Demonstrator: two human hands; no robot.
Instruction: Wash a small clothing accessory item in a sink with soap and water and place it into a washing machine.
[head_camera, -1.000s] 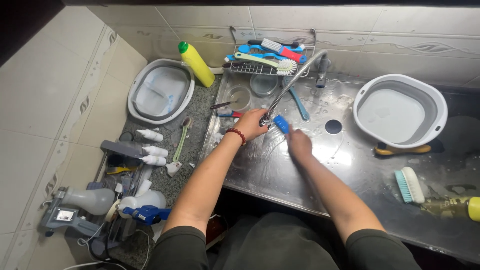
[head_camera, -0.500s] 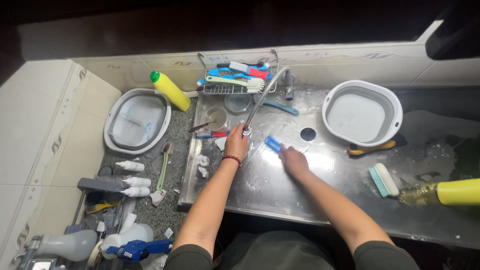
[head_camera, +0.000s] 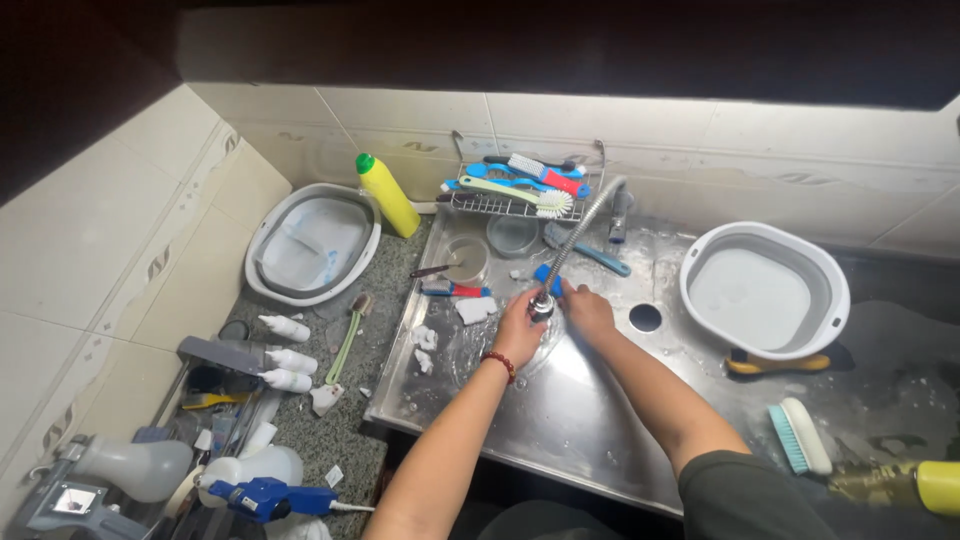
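The person's left hand (head_camera: 520, 328), a red bead bracelet at its wrist, is curled shut around the metal spray head (head_camera: 542, 304) at the end of the flexible steel faucet hose (head_camera: 580, 232), which arcs down from the back of the stainless steel sink (head_camera: 560, 420). The right hand (head_camera: 588, 310) sits just beside it, fingers closed on a small blue object (head_camera: 546, 276) held up against the spray head; what the object is cannot be told, as most of it is hidden. The step in hand looks like rinsing that blue piece under the spout over the sink floor. A next move would call for keeping the head pointed down at the piece while turning it in the fingers. Around the hands lie a small white sponge scrap (head_camera: 476, 309), a red-and-blue handled tool (head_camera: 455, 290) and the round drain hole (head_camera: 645, 318); farther right stands a grey collapsible basin (head_camera: 826, 300), and behind, a wire rack of brushes (head_camera: 512, 205) and a yellow bottle with a green cap (head_camera: 387, 195).
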